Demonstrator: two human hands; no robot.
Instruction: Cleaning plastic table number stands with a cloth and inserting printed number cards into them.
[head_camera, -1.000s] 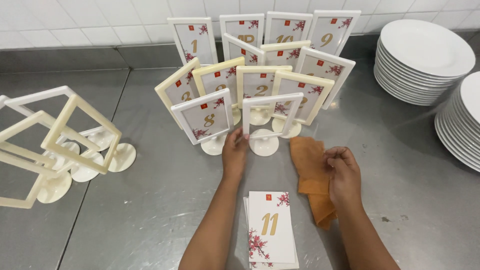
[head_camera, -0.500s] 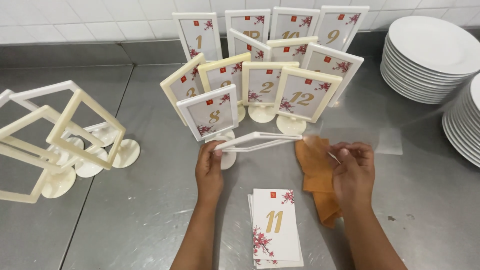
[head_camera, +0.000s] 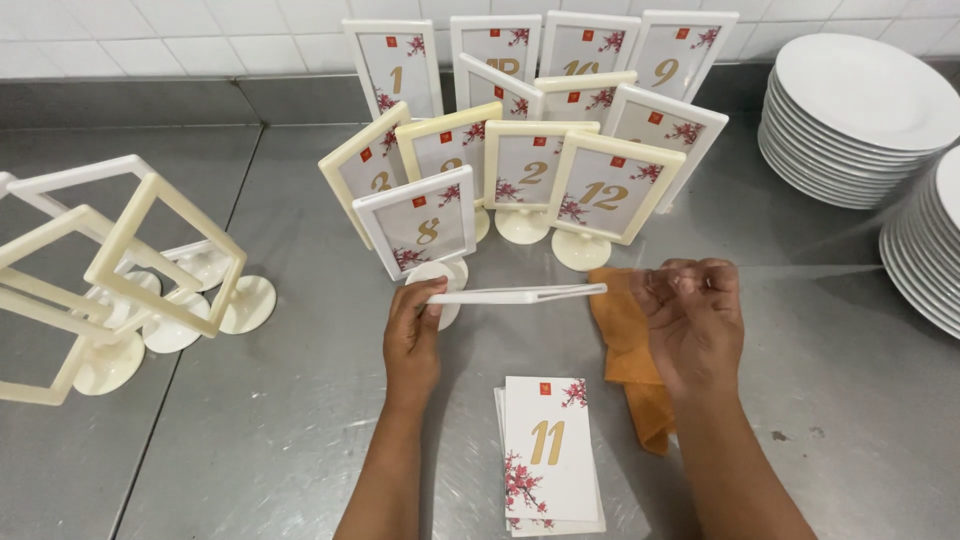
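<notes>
Left hand (head_camera: 412, 335) pinches the cream frame (head_camera: 520, 294) flat, just above the steel tabletop (head_camera: 270, 420). Right hand (head_camera: 692, 318) is curled over the orange cloth (head_camera: 625, 340) (grip unclear), number cards (head_camera: 548, 450) near, plates (head_camera: 850, 110) well apart.

Steel counter (head_camera: 250, 440), white tiled wall (head_camera: 170, 35)

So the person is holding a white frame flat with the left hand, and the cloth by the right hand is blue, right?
Not quite: the cloth is orange, not blue, as the head view shows. The rest holds: the left hand holds the white frame flat, and the cloth lies by the right hand on the steel counter.
</notes>
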